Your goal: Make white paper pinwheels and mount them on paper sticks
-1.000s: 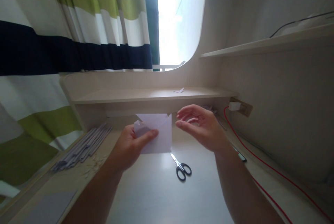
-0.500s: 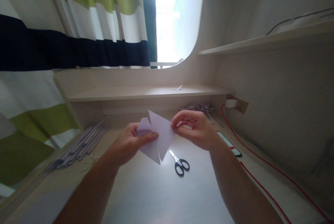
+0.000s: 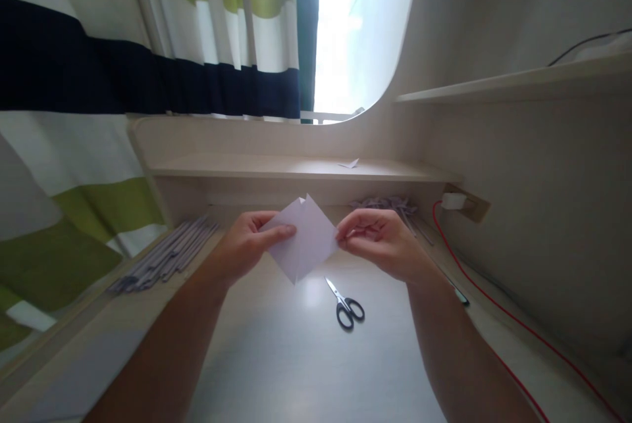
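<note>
Above the scissors [image 3: 347, 306], left hand [image 3: 244, 248] and right hand [image 3: 382, 244] pinch opposite corners of the folded paper [image 3: 305, 239]

Your left hand [image 3: 244, 245] and right hand [image 3: 382, 245] hold a folded white paper sheet [image 3: 303, 239] between them above the pale wooden desk [image 3: 296, 357], each pinching a side corner. Just below your right fingers [image 3: 353, 239] lie black-handled scissors [image 3: 345, 303]. Left of your left fingers [image 3: 279, 233] lies a row of grey paper strips [image 3: 168, 255].
</note>
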`<act>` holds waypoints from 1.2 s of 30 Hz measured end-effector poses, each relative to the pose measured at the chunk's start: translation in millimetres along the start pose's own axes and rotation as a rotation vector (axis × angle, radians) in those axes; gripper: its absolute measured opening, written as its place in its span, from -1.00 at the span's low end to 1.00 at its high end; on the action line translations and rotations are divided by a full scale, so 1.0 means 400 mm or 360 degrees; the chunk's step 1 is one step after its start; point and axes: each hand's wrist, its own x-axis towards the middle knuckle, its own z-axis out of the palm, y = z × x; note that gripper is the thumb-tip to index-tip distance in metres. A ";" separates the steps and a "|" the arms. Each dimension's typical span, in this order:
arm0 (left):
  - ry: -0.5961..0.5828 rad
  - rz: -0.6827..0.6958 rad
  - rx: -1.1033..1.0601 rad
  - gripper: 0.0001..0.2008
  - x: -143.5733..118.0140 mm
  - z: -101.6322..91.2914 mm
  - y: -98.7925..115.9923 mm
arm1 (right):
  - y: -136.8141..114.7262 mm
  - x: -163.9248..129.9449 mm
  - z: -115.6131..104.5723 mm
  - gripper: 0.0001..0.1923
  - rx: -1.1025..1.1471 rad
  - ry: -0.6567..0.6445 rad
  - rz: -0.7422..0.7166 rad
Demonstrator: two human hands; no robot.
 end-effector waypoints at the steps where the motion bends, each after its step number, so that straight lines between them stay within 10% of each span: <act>1: 0.0022 0.0009 0.0010 -0.63 -0.001 -0.005 0.004 | 0.001 0.002 0.003 -0.93 0.0019 0.0005 -0.0003; 8: 0.0133 0.0094 0.0263 -0.67 -0.021 -0.032 0.024 | 0.013 0.016 0.035 -0.79 -0.0053 0.0180 -0.0098; 16: -0.0352 0.0093 0.0614 -0.73 -0.052 0.026 0.047 | 0.018 0.021 0.110 -0.77 -0.0610 0.0486 -0.0409; 36: -0.0101 0.0207 0.0293 -0.64 -0.008 0.011 0.011 | 0.048 0.026 0.016 -0.90 -0.0062 0.0462 -0.0042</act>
